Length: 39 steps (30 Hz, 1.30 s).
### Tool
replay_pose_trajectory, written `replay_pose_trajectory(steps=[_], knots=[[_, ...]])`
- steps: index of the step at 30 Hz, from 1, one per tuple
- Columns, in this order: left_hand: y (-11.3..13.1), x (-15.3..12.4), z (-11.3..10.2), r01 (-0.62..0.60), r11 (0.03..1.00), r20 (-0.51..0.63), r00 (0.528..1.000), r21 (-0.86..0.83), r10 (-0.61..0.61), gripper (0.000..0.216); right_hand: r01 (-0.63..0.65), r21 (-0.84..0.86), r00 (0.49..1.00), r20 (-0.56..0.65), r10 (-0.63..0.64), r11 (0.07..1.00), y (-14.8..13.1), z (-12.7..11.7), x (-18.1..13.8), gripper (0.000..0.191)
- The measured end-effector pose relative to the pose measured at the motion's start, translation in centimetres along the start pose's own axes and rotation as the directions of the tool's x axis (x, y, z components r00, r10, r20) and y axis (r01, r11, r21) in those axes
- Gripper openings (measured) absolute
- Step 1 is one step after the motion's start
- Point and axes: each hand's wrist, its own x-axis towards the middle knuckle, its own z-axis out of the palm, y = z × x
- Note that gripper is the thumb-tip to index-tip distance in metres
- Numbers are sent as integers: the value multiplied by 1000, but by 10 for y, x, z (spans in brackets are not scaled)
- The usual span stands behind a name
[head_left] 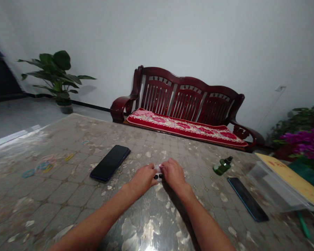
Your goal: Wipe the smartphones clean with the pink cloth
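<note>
Close together over the middle of the table, my left hand [143, 176] and my right hand [173, 173] grip a small whitish object [158, 170] from either side. Two round black spots show on its near side. The fingers of both hands are bent and closed on it, and they cover its ends, so its kind is not clear. A dark phone [110, 163] lies flat to the left of my left hand. To the right of my right hand, a small green bottle with a black top [223, 165] lies tilted on its side.
Colourful bands [45, 166] lie scattered at the left on the patterned tablecloth [68, 188]. At the right are a second dark phone [247, 198] and a clear plastic box [273, 188] under a yellow board [293, 176]. A wooden bench [183, 101] stands beyond the table.
</note>
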Motion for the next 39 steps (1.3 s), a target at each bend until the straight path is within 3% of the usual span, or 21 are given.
replay_pose_trajectory(steps=[4,10,16,19,27,33,39], knots=[[-3,1,1,2,1000,3,1000,-13,-2,14,48,7,999,5,-48,999,4,-3,-1,24],[-5,1,2,-13,1000,0,1000,-9,13,17,-66,-61,998,-11,65,996,19,-3,7,25],[-3,1,3,-19,997,-27,999,-70,17,16,109,6,994,15,-109,994,-12,5,13,23],[-2,1,3,-24,995,-43,999,-100,20,17,149,10,988,25,-150,989,-15,4,13,24],[0,1,1,26,999,6,1000,-24,-25,12,-50,-120,998,35,55,991,11,-4,14,26],[-2,1,1,21,1000,-17,1000,-21,-22,15,62,-103,997,55,-56,993,-2,1,13,27],[-2,1,-1,15,1000,16,1000,-13,-15,15,-105,-138,994,22,109,985,41,-5,13,26]])
